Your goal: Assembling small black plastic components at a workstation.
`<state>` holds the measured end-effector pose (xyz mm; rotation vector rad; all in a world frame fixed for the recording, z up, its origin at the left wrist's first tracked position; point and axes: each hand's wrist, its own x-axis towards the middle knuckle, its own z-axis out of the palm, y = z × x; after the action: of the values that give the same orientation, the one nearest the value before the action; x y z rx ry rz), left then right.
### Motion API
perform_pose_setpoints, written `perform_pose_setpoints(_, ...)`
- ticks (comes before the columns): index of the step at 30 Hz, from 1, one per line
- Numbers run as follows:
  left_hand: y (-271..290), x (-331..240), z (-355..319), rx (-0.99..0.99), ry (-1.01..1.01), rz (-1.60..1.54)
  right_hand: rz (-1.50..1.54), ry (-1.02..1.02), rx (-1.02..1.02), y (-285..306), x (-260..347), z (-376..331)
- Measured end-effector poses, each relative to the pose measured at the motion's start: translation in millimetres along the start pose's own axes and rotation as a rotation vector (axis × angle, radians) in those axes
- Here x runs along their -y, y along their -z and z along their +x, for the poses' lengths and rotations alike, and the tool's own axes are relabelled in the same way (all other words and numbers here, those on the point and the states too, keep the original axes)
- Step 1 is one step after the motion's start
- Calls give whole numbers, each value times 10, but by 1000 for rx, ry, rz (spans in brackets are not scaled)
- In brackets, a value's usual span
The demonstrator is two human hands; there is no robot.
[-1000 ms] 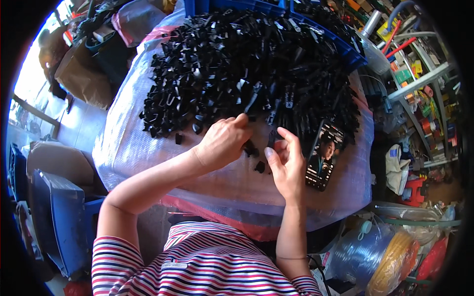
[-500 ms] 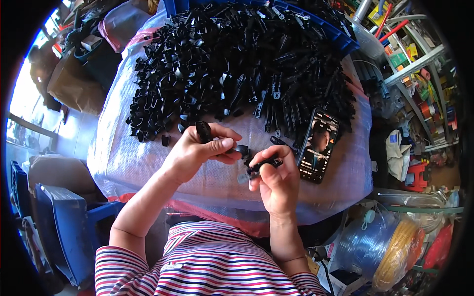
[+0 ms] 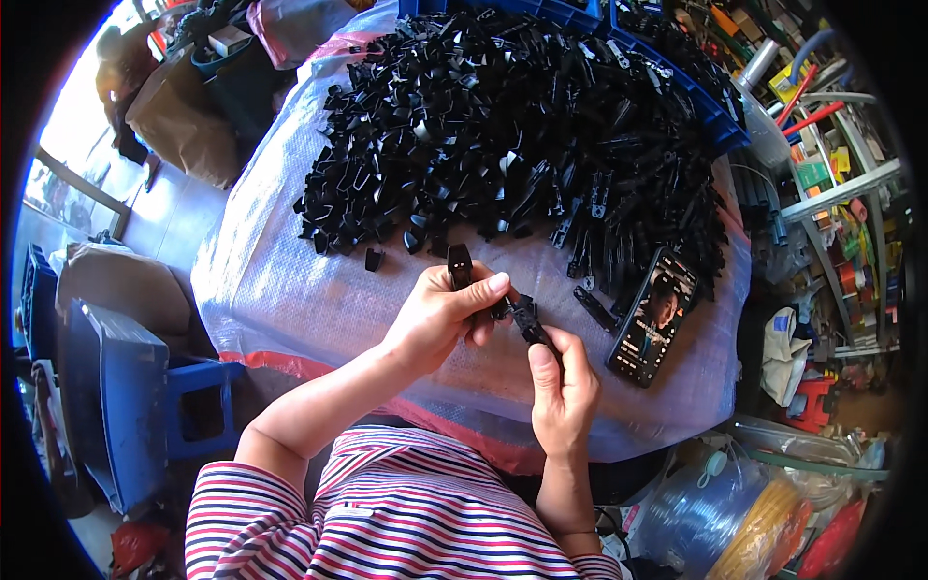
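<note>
My left hand (image 3: 437, 314) is closed around a black curved plastic piece (image 3: 458, 265), which sticks up above its fingers. Between the thumb and fingers of my right hand (image 3: 565, 391) is a long, narrow black plastic part (image 3: 528, 321). The far end of this part meets the fingertips of my left hand, where a small dark bit is partly covered by the thumb. Beyond both hands lies a big heap of black plastic parts (image 3: 464, 126), curved pieces to the left and long strips to the right. One loose black strip (image 3: 594, 307) rests just past my right hand.
A phone (image 3: 653, 317) with a lit screen lies right of my hands on the white woven sheet (image 3: 280, 300). Blue crates (image 3: 677, 82) edge the heap at the back. A blue stool (image 3: 198, 401) stands at left; a wrapped coil of tubing (image 3: 691, 512) sits lower right.
My hands have come closer together, and the long part now points up toward the left fingertips. The whole view has shifted, so the heap and phone appear farther right.
</note>
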<state>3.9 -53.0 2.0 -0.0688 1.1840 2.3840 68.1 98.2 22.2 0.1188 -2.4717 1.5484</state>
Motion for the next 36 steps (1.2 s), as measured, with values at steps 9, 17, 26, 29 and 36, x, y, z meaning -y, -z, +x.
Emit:
perform_pose_setpoints(9, -71, 32, -47, -110, -131, 146, -7, -16, 36, -34, -16, 19)
perform_pose_setpoints(17, -207, 164, -152, -249, -358, 438, -38, 23, -40, -229, -88, 46)
perform_pose_setpoints(26, 81, 59, -81, 133, -24, -507, -680, 74, -70, 199, 2, 326)
perform_pose_setpoints(29, 178, -59, 1, 142, -113, -405, -1053, 51, 28, 323, -258, 378)
perform_pose_setpoints(36, -7, -11, 214, 28, -598, 1321, -468, 177, -75, 289, -313, 202)
